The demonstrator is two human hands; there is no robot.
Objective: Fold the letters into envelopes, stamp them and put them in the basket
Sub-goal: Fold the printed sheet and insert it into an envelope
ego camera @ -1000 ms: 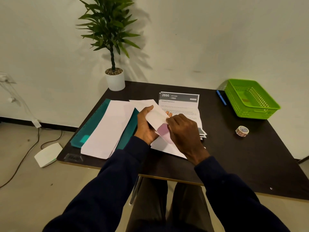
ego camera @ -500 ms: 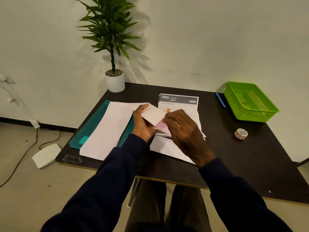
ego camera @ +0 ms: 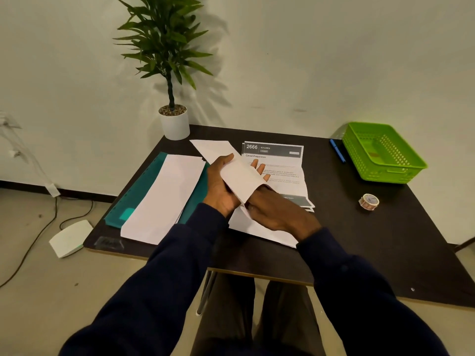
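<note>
**Dark surface, one envelope up between both hands**

Pale wall (ego camera: 308,60) behind, dark surface (ego camera: 359,240) below, and I'm watching it all through the head camera. Left hand (ego camera: 221,186) has a long white envelope (ego camera: 241,181) lifted over the middle of the surface. The thumb lies on top and the fingertips (ego camera: 261,168) peek out past the far edge, so that grip is clamped on the envelope. Right hand (ego camera: 277,211) meets the envelope's near end, but its fingers vanish under the paper, and I cannot tell whether that grip is closed.

Beneath the hands, loose white sheets (ego camera: 257,229) lie flat. Just beyond them is a printed letter (ego camera: 277,160) headed "2666 KITCHEN", on top of its pile. Over on the left, a stack of white envelopes (ego camera: 164,201) rests on a teal folder (ego camera: 138,194).

At the far right corner sits the green basket (ego camera: 393,173), with a blue pen (ego camera: 337,151) just beside its left wall. The stamp roll (ego camera: 369,201) sits alone, nearer me than the basket. At the far left corner, a potted plant (ego camera: 174,124) stands against the wall.
</note>
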